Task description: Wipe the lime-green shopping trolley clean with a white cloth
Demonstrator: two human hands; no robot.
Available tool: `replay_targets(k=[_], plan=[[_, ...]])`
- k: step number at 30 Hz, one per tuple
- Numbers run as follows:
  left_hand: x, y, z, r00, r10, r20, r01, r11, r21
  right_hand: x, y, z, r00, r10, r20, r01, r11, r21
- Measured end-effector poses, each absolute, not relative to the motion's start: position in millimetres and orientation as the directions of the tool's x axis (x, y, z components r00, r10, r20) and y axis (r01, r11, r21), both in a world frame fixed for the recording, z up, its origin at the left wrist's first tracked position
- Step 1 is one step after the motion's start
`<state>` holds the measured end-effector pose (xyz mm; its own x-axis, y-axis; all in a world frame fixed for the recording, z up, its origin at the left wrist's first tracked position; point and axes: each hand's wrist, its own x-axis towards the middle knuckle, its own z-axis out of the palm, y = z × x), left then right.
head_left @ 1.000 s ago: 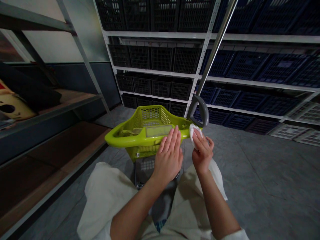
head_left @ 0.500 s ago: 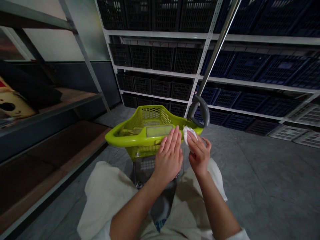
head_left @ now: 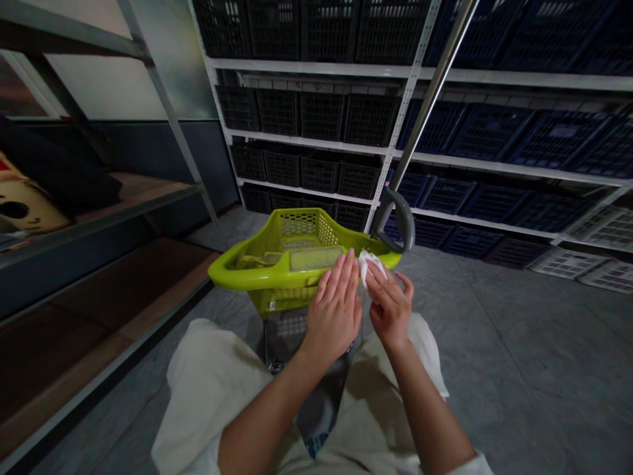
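Observation:
A lime-green plastic shopping cart point(head_left: 242, 280) stands in front of my knees, its handle side toward me. My left hand point(head_left: 332, 307) lies flat against the handle's front, fingers straight and together, holding nothing. Just to the right, my right hand point(head_left: 393, 305) presses a crumpled white tissue point(head_left: 366, 262) onto the same rim. The fingers cover part of the tissue. A clear label panel point(head_left: 316, 258) is set into the handle. At the rim's right end sits a grey loop grip point(head_left: 406, 221) with a metal pole point(head_left: 435, 89) rising from it.
Behind the cart a white rack point(head_left: 316, 140) holds rows of black crates point(head_left: 324, 117) and blue crates point(head_left: 539, 135). On the left is a metal-framed shelf point(head_left: 163, 198) bearing a yellow plush-like item point(head_left: 34, 204) and dark cloth. Grey floor point(head_left: 504, 330) extends to the right.
My right hand and the tissue have shifted slightly left along the rim, closer to my left hand. The left hand and the cart look unmoved.

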<state>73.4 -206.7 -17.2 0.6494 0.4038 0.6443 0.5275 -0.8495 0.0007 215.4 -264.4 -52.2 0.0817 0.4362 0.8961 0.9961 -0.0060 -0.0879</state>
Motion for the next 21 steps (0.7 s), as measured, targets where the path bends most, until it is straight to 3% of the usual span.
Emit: replay_targets(k=[5,8,13,16,21], plan=[[73,-206,-18,0.654,0.399,0.642,0.526,-0.85,-0.007,242,-260,-54,0.252,0.236,0.938,0.967,-0.101,-0.234],[76,-206,-19,0.652,0.405,0.641,0.534,-0.846,-0.008,225,-261,-47,0.262,0.321,0.91,0.964,-0.133,-0.231],[76,-206,-20,0.644,0.402,0.651,0.538,-0.843,-0.012,200,-267,-42,0.102,0.507,0.856,0.994,-0.018,-0.107],[74,-205,-19,0.648,0.399,0.649,0.534,-0.845,-0.013,218,-268,-47,0.107,0.467,0.878,0.994,-0.028,-0.106],[73,-205,-18,0.654,0.397,0.644,0.525,-0.851,-0.009,236,-266,-50,0.263,0.325,0.908,0.964,-0.13,-0.233]])
